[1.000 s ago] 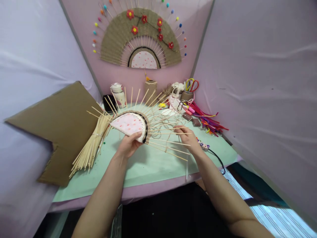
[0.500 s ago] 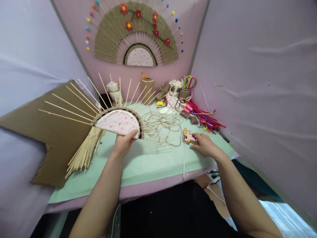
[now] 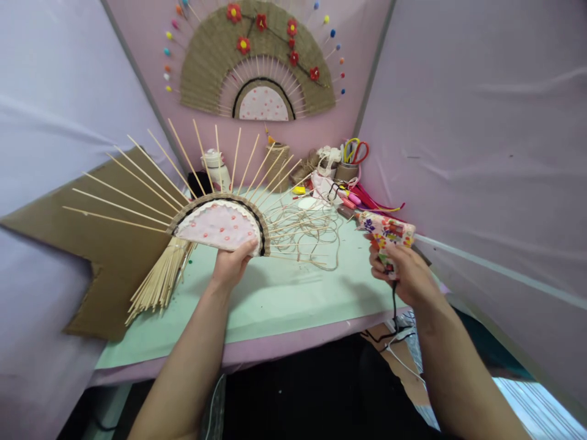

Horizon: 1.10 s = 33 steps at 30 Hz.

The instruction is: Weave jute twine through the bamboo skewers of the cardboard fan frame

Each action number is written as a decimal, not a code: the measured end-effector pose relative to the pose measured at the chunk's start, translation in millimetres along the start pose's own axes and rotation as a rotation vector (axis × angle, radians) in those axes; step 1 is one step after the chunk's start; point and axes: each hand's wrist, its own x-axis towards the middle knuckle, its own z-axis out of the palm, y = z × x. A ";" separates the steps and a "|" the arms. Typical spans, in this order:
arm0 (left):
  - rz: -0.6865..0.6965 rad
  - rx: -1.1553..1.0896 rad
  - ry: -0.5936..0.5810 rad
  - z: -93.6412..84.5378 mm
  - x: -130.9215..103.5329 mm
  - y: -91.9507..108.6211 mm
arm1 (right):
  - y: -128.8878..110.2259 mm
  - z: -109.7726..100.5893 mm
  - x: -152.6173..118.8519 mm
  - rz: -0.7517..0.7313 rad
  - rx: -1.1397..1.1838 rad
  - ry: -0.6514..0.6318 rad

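Observation:
My left hand [image 3: 233, 264] grips the lower edge of a half-round fan base [image 3: 220, 225], thumb on its dotted white front. Thin wooden sticks [image 3: 182, 148] spread outward from the base's twine and black-braid rim. Raised off the table at the right, a flower-patterned hot glue gun [image 3: 389, 231] is in my right hand [image 3: 403, 269], fingers wrapped round its handle. The gun's nozzle points left, and a white glue stick [image 3: 495, 272] sticks out of its back. Its black cord [image 3: 394, 311] hangs down. Loose twine [image 3: 316, 232] lies tangled behind and beside the fan's right sticks.
Brown cardboard [image 3: 110, 244] stands at the left beside a bundle of wooden sticks [image 3: 158, 281]. At the back are a twine spool [image 3: 277, 168], a white bottle [image 3: 215, 170], scissors [image 3: 360, 153] in a holder and pipe cleaners [image 3: 373, 198]. A finished fan [image 3: 202, 67] hangs on the wall.
My right hand has picked the glue gun up off the table and turned it nozzle-left, moving it up and to the right. The fan base has shifted only slightly in my left hand.

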 end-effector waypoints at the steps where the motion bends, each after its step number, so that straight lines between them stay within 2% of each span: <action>1: 0.005 0.012 0.000 0.0 -0.1 -0.6 | 4.4 10.3 -3.9 0.000 0.026 -0.019; 6: 0.051 0.016 0.009 -0.2 -1.5 -3.3 | 31.5 52.6 -18.5 -0.090 -0.145 -0.108; 10: 0.107 0.017 0.018 0.3 -3.3 -5.0 | 44.7 69.0 -21.2 -0.147 -0.364 -0.125; 19: 0.147 0.112 -0.011 -3.0 -3.3 -8.5 | 60.6 69.9 -15.0 -0.200 -0.493 -0.097; 33: 0.174 0.137 -0.009 -6.1 -3.9 -9.6 | 53.0 74.5 -16.4 -0.194 -0.528 -0.083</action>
